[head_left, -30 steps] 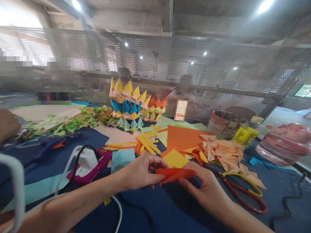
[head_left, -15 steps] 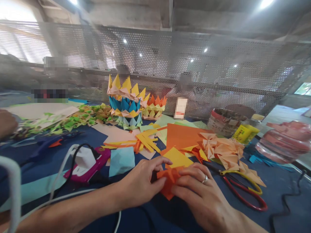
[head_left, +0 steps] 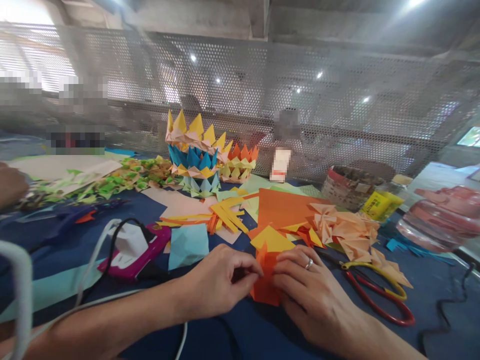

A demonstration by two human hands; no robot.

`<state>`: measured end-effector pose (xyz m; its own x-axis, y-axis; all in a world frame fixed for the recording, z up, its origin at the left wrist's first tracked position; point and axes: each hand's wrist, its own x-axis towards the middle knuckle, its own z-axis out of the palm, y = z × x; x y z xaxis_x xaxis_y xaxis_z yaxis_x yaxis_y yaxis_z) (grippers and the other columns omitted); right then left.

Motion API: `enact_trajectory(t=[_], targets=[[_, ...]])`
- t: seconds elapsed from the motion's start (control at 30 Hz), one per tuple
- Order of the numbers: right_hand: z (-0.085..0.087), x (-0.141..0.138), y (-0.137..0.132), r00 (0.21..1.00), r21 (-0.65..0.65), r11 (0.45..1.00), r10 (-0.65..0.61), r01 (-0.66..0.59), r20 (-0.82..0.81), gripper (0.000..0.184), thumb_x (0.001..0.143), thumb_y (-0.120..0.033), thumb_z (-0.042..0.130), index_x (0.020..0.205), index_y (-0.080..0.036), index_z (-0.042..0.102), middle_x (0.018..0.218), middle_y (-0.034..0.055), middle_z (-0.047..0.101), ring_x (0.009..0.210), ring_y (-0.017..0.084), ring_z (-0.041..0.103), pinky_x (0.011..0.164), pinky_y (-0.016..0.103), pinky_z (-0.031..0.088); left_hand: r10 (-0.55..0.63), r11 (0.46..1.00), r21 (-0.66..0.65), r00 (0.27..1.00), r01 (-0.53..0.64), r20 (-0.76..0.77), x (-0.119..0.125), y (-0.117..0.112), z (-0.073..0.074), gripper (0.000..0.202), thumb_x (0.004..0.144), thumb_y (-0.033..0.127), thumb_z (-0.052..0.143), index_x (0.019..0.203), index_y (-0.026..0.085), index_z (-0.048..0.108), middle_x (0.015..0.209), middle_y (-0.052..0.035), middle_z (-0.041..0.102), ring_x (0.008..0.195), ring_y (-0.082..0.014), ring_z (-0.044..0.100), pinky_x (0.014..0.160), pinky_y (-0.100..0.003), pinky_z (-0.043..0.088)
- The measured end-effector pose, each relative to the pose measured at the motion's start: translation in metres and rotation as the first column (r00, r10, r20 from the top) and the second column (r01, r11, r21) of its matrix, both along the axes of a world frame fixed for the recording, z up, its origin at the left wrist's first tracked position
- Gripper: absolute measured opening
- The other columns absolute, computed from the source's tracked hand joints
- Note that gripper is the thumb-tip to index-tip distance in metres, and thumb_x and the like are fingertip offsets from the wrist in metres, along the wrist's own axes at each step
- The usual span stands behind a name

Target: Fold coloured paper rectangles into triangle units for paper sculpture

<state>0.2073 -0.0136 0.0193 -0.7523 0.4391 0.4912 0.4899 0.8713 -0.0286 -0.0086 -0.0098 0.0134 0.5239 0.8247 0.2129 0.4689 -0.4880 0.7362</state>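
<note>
Between my hands is a folded piece of orange paper, with one narrow flap standing up at its upper left. My left hand pinches the paper's left edge between thumb and forefinger. From the other side my right hand, with a ring on one finger, grips the right edge, its fingers bent over it. Just behind the orange paper lies a yellow paper square. To the right of my right hand are scissors with red and yellow handles.
Layered paper crowns stand at the back. Peach folded papers, a pink bottle and a woven basket are on the right. Left are a magenta power strip, cables, light blue paper and another person's hand.
The orange paper has been turned and its flap now stands upright. My left fingers have closed into a pinch at its left edge. My right hand still holds the right side.
</note>
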Motion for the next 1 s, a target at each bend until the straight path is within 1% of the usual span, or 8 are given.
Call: enact_trajectory(t=[0.1, 0.27, 0.4, 0.5, 0.6, 0.73, 0.87, 1.0], targets=[[0.003, 0.002, 0.001, 0.997, -0.017, 0.998, 0.060, -0.060, 0.040, 0.017, 0.088, -0.010, 0.050, 0.089, -0.020, 0.064, 0.088, 0.0031, 0.069, 0.094, 0.018, 0.060, 0.092, 0.036, 0.039, 0.006, 1.000, -0.021, 1.000, -0.006, -0.011, -0.001, 0.001, 0.001, 0.018, 0.081, 0.015, 0.053, 0.082, 0.015, 0.071, 0.055, 0.0030, 0.058, 0.047, -0.0078, 0.046, 0.044, -0.017, 0.030], [0.006, 0.003, 0.004, 0.990, -0.030, 0.991, 0.133, -0.132, 0.052, 0.016, 0.092, -0.018, 0.053, 0.084, -0.022, 0.066, 0.080, -0.0001, 0.070, 0.090, 0.015, 0.060, 0.091, 0.033, 0.040, 0.002, 0.999, -0.035, 1.000, -0.003, -0.013, -0.002, 0.002, 0.001, 0.018, 0.081, 0.014, 0.053, 0.083, 0.016, 0.071, 0.062, 0.0019, 0.062, 0.051, -0.0093, 0.051, 0.048, -0.017, 0.033], [0.006, 0.002, 0.003, 0.988, -0.138, 0.981, 0.145, -0.137, 0.054, 0.016, 0.092, -0.023, 0.056, 0.081, -0.021, 0.066, 0.080, 0.0014, 0.069, 0.086, 0.017, 0.060, 0.089, 0.035, 0.041, -0.028, 1.000, -0.015, 0.997, 0.027, -0.074, -0.003, 0.000, 0.001, 0.017, 0.080, 0.015, 0.055, 0.082, 0.017, 0.071, 0.060, 0.0022, 0.061, 0.051, -0.0101, 0.050, 0.049, -0.019, 0.034], [0.006, 0.001, 0.003, 0.989, -0.272, 0.954, 0.144, -0.127, 0.041, 0.010, 0.089, -0.026, 0.063, 0.082, -0.020, 0.066, 0.082, 0.0025, 0.069, 0.088, 0.018, 0.061, 0.088, 0.035, 0.042, -0.043, 0.999, 0.004, 0.990, 0.044, -0.138, -0.004, -0.001, 0.000, 0.018, 0.079, 0.015, 0.055, 0.084, 0.019, 0.072, 0.064, 0.0012, 0.064, 0.053, -0.0112, 0.053, 0.050, -0.020, 0.036], [0.006, 0.001, 0.005, 0.992, -0.431, 0.895, 0.125, -0.116, -0.008, 0.007, 0.086, -0.026, 0.068, 0.085, -0.020, 0.065, 0.084, 0.0012, 0.069, 0.087, 0.016, 0.061, 0.087, 0.032, 0.043, -0.054, 0.998, 0.016, 0.987, 0.057, -0.149, -0.005, -0.002, 0.001, 0.020, 0.078, 0.012, 0.055, 0.086, 0.019, 0.072, 0.076, -0.0007, 0.070, 0.063, -0.0135, 0.059, 0.056, -0.020, 0.039], [0.004, 0.003, 0.008, 0.997, -0.544, 0.836, 0.066, -0.074, -0.035, 0.005, 0.089, -0.022, 0.062, 0.085, -0.020, 0.064, 0.084, 0.0013, 0.068, 0.085, 0.016, 0.060, 0.081, 0.030, 0.044, -0.085, 0.995, 0.042, 0.986, 0.092, -0.142, -0.004, -0.001, 0.002, 0.023, 0.076, 0.007, 0.054, 0.086, 0.019, 0.071, 0.076, -0.0005, 0.069, 0.065, -0.0140, 0.061, 0.060, -0.020, 0.041], [0.000, 0.001, 0.008, 0.999, -0.561, 0.828, 0.005, -0.023, -0.034, 0.011, 0.089, -0.017, 0.058, 0.080, -0.020, 0.062, 0.079, 0.0017, 0.066, 0.080, 0.016, 0.058, 0.075, 0.029, 0.045, -0.094, 0.994, 0.043, 0.983, 0.102, -0.160, -0.004, -0.001, 0.003, 0.023, 0.076, 0.006, 0.054, 0.086, 0.019, 0.071, 0.075, 0.0002, 0.068, 0.068, -0.0141, 0.061, 0.063, -0.021, 0.041], [-0.005, -0.004, 0.006, 0.993, -0.553, 0.832, -0.098, 0.045, -0.066, 0.011, 0.086, -0.014, 0.060, 0.076, -0.020, 0.060, 0.074, -0.0010, 0.063, 0.071, 0.014, 0.055, 0.068, 0.027, 0.043, -0.104, 0.994, 0.027, 0.978, 0.110, -0.183, -0.005, -0.003, 0.002, 0.024, 0.077, 0.006, 0.054, 0.087, 0.020, 0.071, 0.075, 0.0013, 0.067, 0.070, -0.0139, 0.061, 0.065, -0.021, 0.041]])
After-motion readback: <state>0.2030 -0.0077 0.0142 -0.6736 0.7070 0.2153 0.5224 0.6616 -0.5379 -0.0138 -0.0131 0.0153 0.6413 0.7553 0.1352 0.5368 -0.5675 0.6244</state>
